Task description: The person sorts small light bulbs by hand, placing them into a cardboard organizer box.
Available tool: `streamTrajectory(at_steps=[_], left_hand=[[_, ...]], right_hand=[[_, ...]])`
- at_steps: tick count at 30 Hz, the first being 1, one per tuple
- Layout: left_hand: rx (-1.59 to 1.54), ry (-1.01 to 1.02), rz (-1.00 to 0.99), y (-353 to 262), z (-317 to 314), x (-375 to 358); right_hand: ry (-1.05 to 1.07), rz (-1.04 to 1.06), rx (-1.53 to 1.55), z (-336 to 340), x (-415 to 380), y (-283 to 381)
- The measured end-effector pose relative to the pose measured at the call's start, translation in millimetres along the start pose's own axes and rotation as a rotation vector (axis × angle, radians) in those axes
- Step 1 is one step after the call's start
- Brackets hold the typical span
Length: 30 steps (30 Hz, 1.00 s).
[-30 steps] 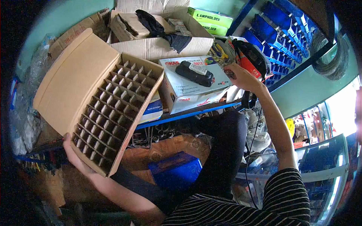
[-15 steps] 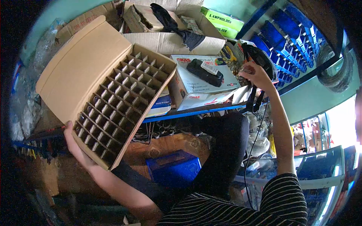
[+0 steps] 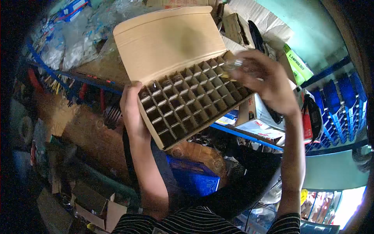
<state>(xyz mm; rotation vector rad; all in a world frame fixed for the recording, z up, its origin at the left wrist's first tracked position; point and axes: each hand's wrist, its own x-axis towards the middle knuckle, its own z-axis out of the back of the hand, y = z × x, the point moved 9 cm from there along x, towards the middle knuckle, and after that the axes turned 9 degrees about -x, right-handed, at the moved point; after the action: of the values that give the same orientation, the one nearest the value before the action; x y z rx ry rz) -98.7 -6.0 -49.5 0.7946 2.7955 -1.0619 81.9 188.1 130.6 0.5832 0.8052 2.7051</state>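
My left hand [image 3: 132,111] grips the near-left corner of an open cardboard box [image 3: 171,39] held up in front of me. Cardboard dividers [image 3: 191,103] split its inside into several small square cells. The lid stands open on the far side. My right hand [image 3: 267,84] hovers over the box's far right corner, fingers closed around a small clear, blurred object [image 3: 233,66] just above the cells.
Behind the box sit open cartons [image 3: 249,23] and a green carton [image 3: 298,64]. Blue bins [image 3: 348,105] line a rack at right. Bagged goods [image 3: 74,43] pile at upper left. A blue crate [image 3: 194,181] lies on the floor under a blue-edged shelf [image 3: 245,137].
My right hand left the shelf items at right and came over the box holding a small clear object. The view swung left, and the box is now more level and central.
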Motion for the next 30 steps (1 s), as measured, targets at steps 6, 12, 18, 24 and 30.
streamTrajectory(at_steps=[6,12,18,24,30], left_hand=[[0.021,0.075,-0.016,0.5,1.7,3.3],[0.055,0.089,-0.080,-8.5,-4.5,-3.1],[0.087,0.112,-0.124,-14.2,-7.8,-5.6],[0.125,0.087,-0.100,-12.6,-3.7,-3.6],[0.134,0.125,-0.122,-8.1,-4.4,-0.7]], right_hand=[[0.170,0.187,-0.267,-69.1,50.5,36.5],[0.127,0.234,-0.323,-68.7,52.4,34.4],[0.191,0.165,-0.344,-64.7,58.9,24.2],[0.208,0.300,-0.384,-74.9,58.8,31.4],[0.181,0.230,-0.315,-66.1,62.7,19.6]])
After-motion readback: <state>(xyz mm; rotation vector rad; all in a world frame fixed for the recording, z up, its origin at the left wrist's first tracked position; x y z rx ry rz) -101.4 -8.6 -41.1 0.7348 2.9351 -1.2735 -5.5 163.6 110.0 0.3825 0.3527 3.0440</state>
